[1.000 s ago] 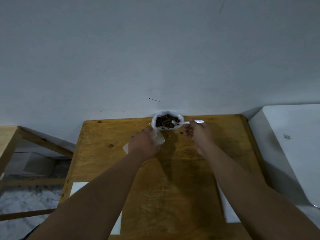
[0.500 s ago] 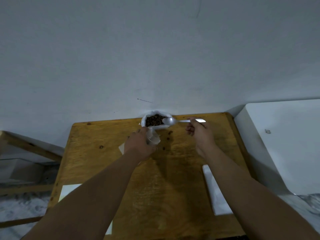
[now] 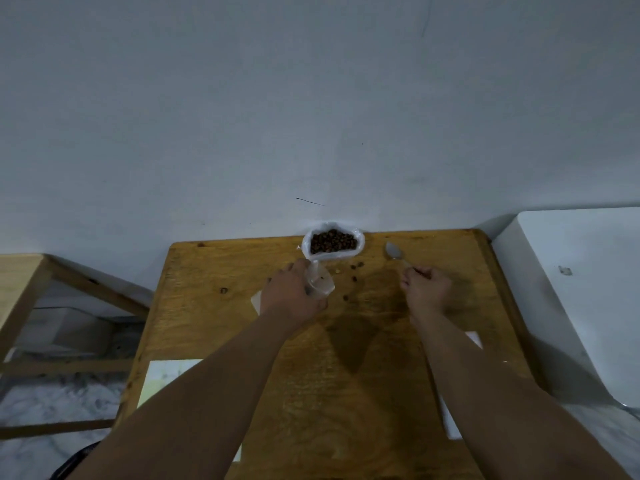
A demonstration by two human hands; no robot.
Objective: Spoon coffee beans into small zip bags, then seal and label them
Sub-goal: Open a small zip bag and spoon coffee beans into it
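An open white bag of coffee beans (image 3: 333, 242) stands at the far edge of the wooden table (image 3: 363, 375). Just in front of it my left hand (image 3: 292, 294) grips a small clear zip bag (image 3: 320, 280), held upright with a few beans inside. My right hand (image 3: 426, 289) holds a metal spoon (image 3: 394, 251) by its handle, off to the right of the bean bag. The spoon's bowl looks empty and lies low over the table. A few loose beans (image 3: 355, 271) are scattered on the wood between my hands.
A white sheet (image 3: 166, 375) lies at the table's near left, another white sheet (image 3: 453, 420) at the right under my forearm. A small clear piece (image 3: 255, 301) peeks out behind my left wrist. A white appliance (image 3: 571, 289) stands right, a wooden frame (image 3: 31, 282) left.
My right hand has drawn the spoon away from the bean bag to the right and lowered it toward the table. Loose beans now lie on the wood. My left hand keeps holding the zip bag.
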